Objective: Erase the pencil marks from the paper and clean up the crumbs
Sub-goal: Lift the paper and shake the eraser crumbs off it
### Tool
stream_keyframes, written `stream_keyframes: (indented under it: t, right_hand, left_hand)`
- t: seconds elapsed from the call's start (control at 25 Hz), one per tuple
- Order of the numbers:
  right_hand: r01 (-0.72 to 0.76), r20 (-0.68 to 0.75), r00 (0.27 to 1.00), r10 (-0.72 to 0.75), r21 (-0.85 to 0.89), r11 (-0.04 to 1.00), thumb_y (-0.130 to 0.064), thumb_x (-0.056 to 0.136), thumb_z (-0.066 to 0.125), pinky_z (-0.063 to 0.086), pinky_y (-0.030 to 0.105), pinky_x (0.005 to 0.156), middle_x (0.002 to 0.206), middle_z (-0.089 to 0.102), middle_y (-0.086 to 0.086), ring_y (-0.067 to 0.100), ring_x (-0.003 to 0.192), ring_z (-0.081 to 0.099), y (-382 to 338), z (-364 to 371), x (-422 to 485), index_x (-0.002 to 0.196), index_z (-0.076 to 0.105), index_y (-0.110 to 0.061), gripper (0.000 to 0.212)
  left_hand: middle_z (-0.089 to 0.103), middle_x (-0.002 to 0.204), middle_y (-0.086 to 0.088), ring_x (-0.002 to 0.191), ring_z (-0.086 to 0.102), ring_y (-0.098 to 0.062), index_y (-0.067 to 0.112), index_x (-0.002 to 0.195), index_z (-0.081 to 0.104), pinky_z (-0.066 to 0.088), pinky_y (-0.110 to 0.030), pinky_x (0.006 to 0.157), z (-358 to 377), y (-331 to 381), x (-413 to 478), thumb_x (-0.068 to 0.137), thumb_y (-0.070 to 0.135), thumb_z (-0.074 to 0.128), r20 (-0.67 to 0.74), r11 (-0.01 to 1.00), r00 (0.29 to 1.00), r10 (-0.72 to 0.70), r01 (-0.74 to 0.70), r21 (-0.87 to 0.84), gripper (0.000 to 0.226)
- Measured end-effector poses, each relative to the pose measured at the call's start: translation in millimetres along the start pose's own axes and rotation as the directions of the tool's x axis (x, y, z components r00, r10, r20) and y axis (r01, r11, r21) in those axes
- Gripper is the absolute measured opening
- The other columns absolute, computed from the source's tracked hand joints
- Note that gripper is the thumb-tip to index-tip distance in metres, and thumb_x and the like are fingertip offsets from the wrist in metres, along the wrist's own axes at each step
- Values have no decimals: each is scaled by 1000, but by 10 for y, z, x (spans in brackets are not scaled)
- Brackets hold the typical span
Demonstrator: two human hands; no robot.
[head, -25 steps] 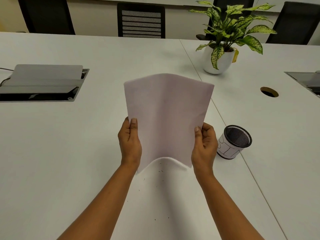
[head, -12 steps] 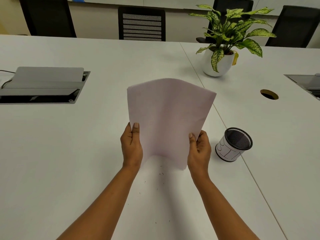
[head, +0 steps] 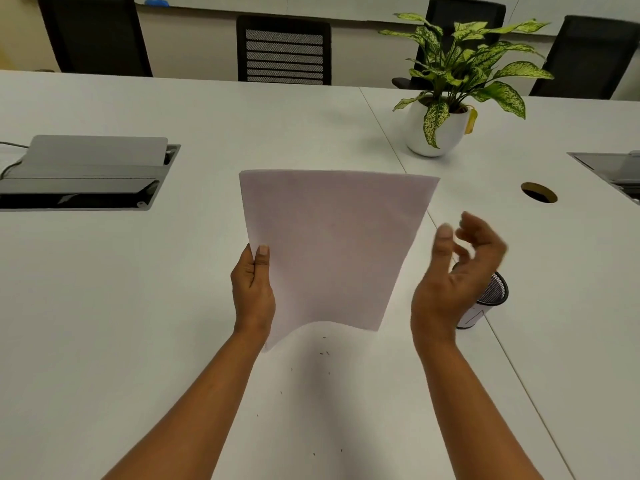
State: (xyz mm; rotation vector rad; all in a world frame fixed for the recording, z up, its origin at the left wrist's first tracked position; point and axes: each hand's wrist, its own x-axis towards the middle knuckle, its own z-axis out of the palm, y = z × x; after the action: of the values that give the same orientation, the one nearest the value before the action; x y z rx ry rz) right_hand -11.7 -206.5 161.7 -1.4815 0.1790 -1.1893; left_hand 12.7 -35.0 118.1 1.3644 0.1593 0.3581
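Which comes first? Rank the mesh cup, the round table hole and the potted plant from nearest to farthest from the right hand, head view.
1. Mesh cup, partly hidden behind the right hand.
2. Round table hole, farther back to the right.
3. Potted plant, farthest back.

A potted plant [head: 450, 95] in a white pot is being kept at two o'clock on the white table [head: 104, 306]. A mesh cup [head: 488, 297] is standing at three o'clock. An open cable box [head: 83, 174] is set at ten o'clock. Black chairs [head: 284, 50] are lined at twelve o'clock.
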Motion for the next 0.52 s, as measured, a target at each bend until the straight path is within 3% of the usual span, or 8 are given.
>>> stream_keyframes:
  t: [0.08, 0.12, 0.2, 0.28, 0.4, 0.52]
  right_hand:
    - [80, 72, 994, -87, 99, 992, -29, 87, 46, 42, 21, 69, 81, 57, -13, 10, 74, 53, -144, 58, 19, 83, 54, -32, 9]
    - [12, 198, 979, -49, 183, 983, -28, 86, 43, 43, 18, 65, 70, 61, -14, 8, 67, 55, -196, 118, -12, 75, 57, -28, 18]
    - [-220, 529, 846, 66, 233, 947, -30, 86, 40, 48, 19, 61, 63, 68, -11, 11, 61, 62, -246, 266, -96, 69, 64, -18, 32]
    - [-360, 720, 685, 113, 199, 912, -32, 89, 37, 52, 24, 67, 71, 72, -4, 20, 72, 68, -236, 405, -87, 76, 68, -12, 39]
    - [-558, 800, 558, 221, 164, 814, -32, 89, 32, 54, 31, 81, 86, 72, 5, 24, 87, 68, -96, 559, 61, 87, 69, -10, 43]
    - [-518, 853, 374, 364, -133, 845, -30, 92, 41, 51, 33, 83, 92, 70, 11, 21, 86, 67, 253, 468, -65, 92, 69, -9, 35]
  left_hand:
    - [58, 107, 10, 88, 57, 14, 11, 126, 49, 43, -2, 72, 5, 0, 14, 98, 15, 38, 14, 1000, 1000, 13, -13, 11, 30]
    - [58, 107, 10, 87, 58, 14, 11, 125, 49, 43, -2, 72, 4, -4, 20, 98, 14, 37, 25, 1000, 1000, 15, -16, 13, 30]
    - [59, 105, 11, 87, 59, 12, 17, 121, 50, 46, -4, 72, -9, -14, 34, 98, 15, 37, 50, 1000, 999, 15, -15, 15, 27]
    - [60, 104, 11, 85, 62, 8, 23, 116, 51, 49, -8, 69, -16, -17, 44, 98, 18, 37, 76, 1000, 997, -6, 4, 17, 23]
    - [60, 100, 12, 80, 62, 9, 21, 114, 51, 49, -8, 63, -17, -9, 52, 98, 18, 36, 87, 1000, 996, -22, 21, 4, 22]
    - [60, 102, 11, 83, 61, 10, 13, 121, 51, 48, -7, 68, -19, -19, 47, 98, 17, 37, 86, 1000, 996, -9, 8, 5, 28]
